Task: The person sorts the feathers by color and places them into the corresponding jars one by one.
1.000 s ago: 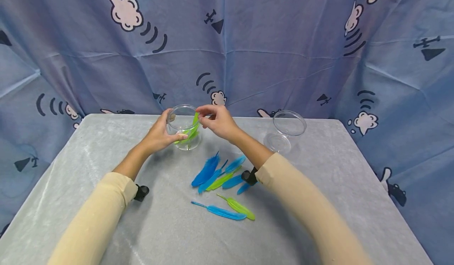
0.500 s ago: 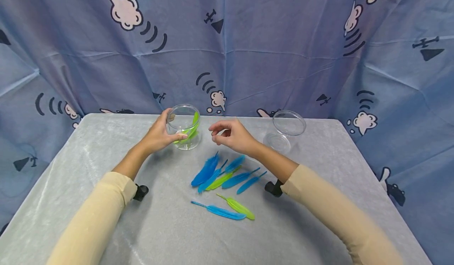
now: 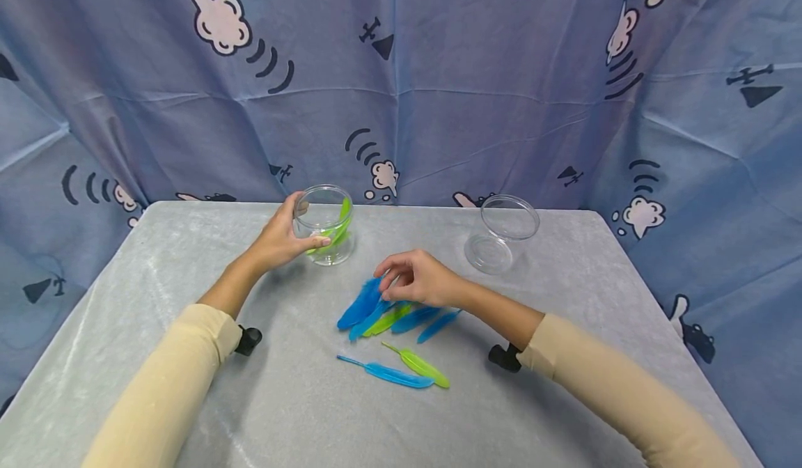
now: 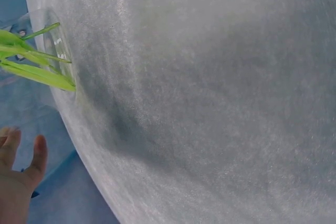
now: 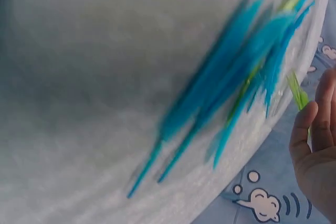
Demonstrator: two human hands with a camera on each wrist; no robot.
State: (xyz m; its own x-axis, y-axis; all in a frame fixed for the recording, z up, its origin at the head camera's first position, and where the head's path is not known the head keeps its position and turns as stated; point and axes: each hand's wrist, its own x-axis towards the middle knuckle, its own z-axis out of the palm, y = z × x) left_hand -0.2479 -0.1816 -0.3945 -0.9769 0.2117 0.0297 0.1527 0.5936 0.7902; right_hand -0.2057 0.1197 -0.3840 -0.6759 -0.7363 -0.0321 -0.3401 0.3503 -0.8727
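My left hand (image 3: 282, 238) grips a clear footed jar (image 3: 321, 224) near the table's back edge, thumb in front and fingers behind it. Green feathers (image 4: 39, 74) stand inside the jar, seen through its wall in the left wrist view. My right hand (image 3: 421, 280) is over a loose group of feathers, fingers loosely bent, nothing visibly held. It partly hides them in the head view. Among them are a broad blue feather (image 3: 362, 306), a green feather (image 3: 382, 323) and a slim blue feather (image 3: 438, 325); the right wrist view shows blue feathers (image 5: 210, 82) with their quills.
Nearer the front lie a blue feather (image 3: 397, 375) and a green feather (image 3: 426, 368), their ends meeting. Back right stands another clear round-rimmed vessel (image 3: 490, 253). A grey cloth covers the table (image 3: 301, 412); a patterned blue curtain (image 3: 438, 106) hangs behind it.
My right hand has let go of a green feather at the jar's rim, then moved right and toward the front, over the feather group. My left hand keeps its grip on the jar.
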